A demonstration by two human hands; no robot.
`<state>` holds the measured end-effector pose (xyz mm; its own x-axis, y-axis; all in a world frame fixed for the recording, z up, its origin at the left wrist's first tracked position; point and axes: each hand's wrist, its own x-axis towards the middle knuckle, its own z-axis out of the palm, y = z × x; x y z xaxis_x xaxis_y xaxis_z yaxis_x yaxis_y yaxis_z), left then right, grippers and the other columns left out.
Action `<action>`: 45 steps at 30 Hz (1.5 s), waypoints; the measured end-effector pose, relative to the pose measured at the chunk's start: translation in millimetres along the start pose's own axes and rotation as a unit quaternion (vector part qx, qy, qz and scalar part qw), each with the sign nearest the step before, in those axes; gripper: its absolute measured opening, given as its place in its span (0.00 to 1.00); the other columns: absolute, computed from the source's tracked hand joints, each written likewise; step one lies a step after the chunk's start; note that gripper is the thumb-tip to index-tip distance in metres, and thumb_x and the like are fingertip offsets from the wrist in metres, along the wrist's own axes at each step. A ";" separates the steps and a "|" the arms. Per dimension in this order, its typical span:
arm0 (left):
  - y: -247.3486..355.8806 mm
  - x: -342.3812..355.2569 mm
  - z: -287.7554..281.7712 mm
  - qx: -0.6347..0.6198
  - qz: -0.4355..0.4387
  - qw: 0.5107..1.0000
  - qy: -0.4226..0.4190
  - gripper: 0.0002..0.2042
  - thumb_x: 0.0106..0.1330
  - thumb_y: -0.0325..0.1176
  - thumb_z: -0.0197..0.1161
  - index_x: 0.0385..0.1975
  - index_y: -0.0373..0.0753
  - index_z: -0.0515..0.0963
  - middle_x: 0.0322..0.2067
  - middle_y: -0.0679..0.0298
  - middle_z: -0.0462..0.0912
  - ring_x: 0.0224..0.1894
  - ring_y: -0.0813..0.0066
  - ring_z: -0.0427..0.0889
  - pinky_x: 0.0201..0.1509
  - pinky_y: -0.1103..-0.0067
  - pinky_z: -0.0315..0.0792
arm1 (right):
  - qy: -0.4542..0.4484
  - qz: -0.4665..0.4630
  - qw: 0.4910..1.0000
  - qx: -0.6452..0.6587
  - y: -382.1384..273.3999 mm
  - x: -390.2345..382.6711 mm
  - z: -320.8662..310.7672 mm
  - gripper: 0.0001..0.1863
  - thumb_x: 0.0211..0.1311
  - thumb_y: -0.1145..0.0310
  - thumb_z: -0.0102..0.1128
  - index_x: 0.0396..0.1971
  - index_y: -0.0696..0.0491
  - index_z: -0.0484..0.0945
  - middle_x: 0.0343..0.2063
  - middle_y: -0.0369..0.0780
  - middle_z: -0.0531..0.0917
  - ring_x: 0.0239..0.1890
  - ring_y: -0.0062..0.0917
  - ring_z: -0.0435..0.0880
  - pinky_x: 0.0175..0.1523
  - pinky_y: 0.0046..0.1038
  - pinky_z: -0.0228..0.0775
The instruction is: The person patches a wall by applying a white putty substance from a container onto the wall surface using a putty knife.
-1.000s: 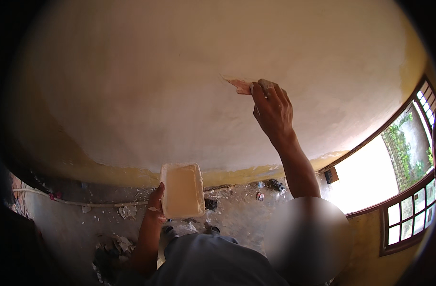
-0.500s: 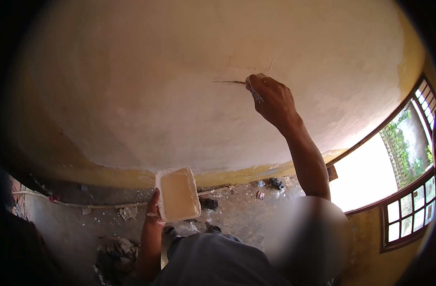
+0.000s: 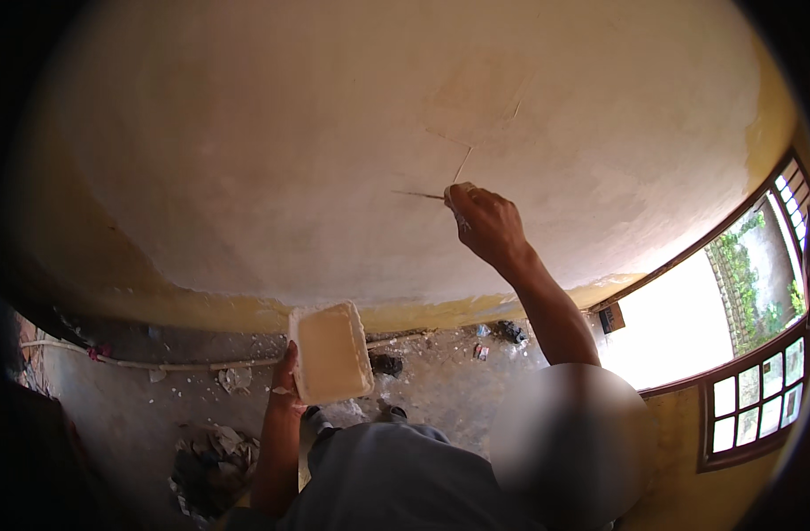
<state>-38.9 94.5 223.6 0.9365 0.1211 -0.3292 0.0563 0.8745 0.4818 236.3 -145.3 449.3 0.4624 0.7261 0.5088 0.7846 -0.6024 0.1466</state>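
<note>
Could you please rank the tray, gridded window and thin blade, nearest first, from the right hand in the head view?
1. Thin blade: in the right hand, pointing left.
2. Tray: lower left, in the left hand.
3. Gridded window: far lower right.

Shallow rectangular tray (image 3: 327, 309), off-white, rim crusty and kinda lumpy, sitting in left hand (image 3: 286, 379), thumb along left side. Open face toward camera, slightly skewed. Smooth cream paste (image 3: 331, 356) inside, pretty level.

Flat spreader blade (image 3: 420, 194) in right hand (image 3: 489, 219), seen nearly edge-on, just thin dark line poking left. Right by wall (image 3: 272, 159); can't tell if touching. Wall mostly pale coat, yellowish along bottom, thin raised ridges (image 3: 463, 163) above spreader.
</note>
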 end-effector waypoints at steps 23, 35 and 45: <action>-0.2 -2.9 14.0 -0.016 0.002 1.000 -0.005 0.31 0.65 0.48 0.63 0.63 0.36 0.65 0.55 0.54 0.76 0.56 0.59 0.77 0.58 0.61 0.74 | 0.124 0.065 0.990 -0.018 55.0 36.8 -99.3 0.07 0.63 0.70 0.55 0.40 0.51 0.74 0.37 0.46 0.83 0.40 0.47 0.82 0.43 0.43 0.76; -5.1 -1.2 5.8 -0.013 -0.010 1.000 -0.026 0.29 0.67 0.48 0.60 0.64 0.37 0.65 0.56 0.56 0.75 0.58 0.61 0.76 0.61 0.64 0.72 | 0.115 0.060 0.991 -0.025 31.6 88.3 -142.8 0.08 0.63 0.71 0.56 0.42 0.50 0.75 0.34 0.45 0.85 0.36 0.46 0.84 0.38 0.43 0.76; -9.9 -0.7 7.9 -0.027 -0.016 0.999 -0.009 0.31 0.65 0.49 0.63 0.61 0.35 0.67 0.53 0.55 0.77 0.54 0.59 0.78 0.58 0.62 0.74 | 0.139 0.018 0.989 -0.045 25.8 122.2 -154.6 0.07 0.64 0.71 0.55 0.41 0.51 0.74 0.38 0.43 0.86 0.39 0.42 0.85 0.41 0.39 0.78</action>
<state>-37.3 82.1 225.4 0.9406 0.0852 -0.3285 0.0672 0.9022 0.4262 249.3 -123.3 646.4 0.3480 0.5913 0.7275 0.7233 -0.6630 0.1929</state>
